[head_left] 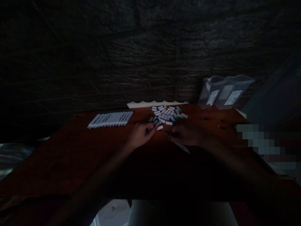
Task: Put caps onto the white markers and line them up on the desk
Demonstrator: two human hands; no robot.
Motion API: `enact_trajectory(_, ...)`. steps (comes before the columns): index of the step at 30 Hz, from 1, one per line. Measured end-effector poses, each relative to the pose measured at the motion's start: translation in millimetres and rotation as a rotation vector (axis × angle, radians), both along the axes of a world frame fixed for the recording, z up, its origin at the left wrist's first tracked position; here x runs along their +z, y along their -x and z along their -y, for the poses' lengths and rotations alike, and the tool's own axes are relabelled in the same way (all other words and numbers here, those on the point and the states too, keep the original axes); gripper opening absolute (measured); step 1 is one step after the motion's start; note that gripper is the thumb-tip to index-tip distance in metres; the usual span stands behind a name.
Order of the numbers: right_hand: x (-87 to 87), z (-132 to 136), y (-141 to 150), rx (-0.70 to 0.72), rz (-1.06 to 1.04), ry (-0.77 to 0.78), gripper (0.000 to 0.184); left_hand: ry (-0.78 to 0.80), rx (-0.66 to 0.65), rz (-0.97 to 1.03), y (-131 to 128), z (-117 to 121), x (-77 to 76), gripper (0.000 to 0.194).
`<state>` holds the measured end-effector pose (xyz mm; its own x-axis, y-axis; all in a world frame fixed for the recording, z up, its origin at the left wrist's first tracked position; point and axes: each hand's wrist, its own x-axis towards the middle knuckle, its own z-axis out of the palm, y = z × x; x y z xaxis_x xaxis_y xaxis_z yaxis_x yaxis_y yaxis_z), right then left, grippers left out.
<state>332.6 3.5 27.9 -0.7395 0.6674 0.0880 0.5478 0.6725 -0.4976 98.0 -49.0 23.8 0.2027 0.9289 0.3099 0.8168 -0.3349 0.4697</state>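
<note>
The light is very dim. My left hand (140,135) is closed in a pinch at the near edge of a loose pile of marker caps (167,114); whatever lies between its fingertips is too dark to make out. A white cap (160,127) lies just right of those fingertips. My right hand (185,134) is closed around a white marker (182,147), whose body slants out below the palm toward the lower right. To the left, several white markers (110,119) lie side by side in a slanted row.
Two clear plastic containers (227,92) with labels stand at the back right. A pale wavy-edged strip (155,104) runs behind the caps, against a dark stone-patterned wall (150,56). All this rests on a reddish-brown wooden table (77,157). A pale object (114,212) shows below its front edge.
</note>
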Motion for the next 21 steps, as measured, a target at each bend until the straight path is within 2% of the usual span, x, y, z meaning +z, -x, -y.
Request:
enact_trajectory(3, 1.2, 0.8, 2.9, 0.012, 0.031, -0.046, 0.023, 0.006, 0.014, 0.017, -0.3, -1.4, -1.1, 0.036)
enact_trajectory(5, 2.7, 0.2, 4.1, 0.014, -0.022, -0.020, 0.022, 0.012, 0.021, 0.036, 0.5, -2.6, -2.2, 0.037)
enact_trajectory(7, 3.9, -1.2, 4.6, 0.012, -0.112, 0.111, 0.024, 0.021, 0.026, 0.045, 2.2, -3.9, -3.3, 0.037)
enact_trajectory(11, 2.3, -6.0, 4.4, 0.025, -0.295, 0.498, 0.024, 0.018, 0.032, 0.065, 5.4, -5.3, -5.0, 0.035)
enact_trajectory(18, -5.2, -13.6, 1.7, 0.006, -0.507, 0.771, 0.024, 0.040, 0.010, 0.070, -0.5, -2.5, -5.3, 0.030)
enact_trajectory(21, -4.7, -15.5, 0.5, 0.010, -0.549, 0.819, 0.024, 0.055, -0.020, 0.060, -2.7, -1.5, -5.4, 0.029)
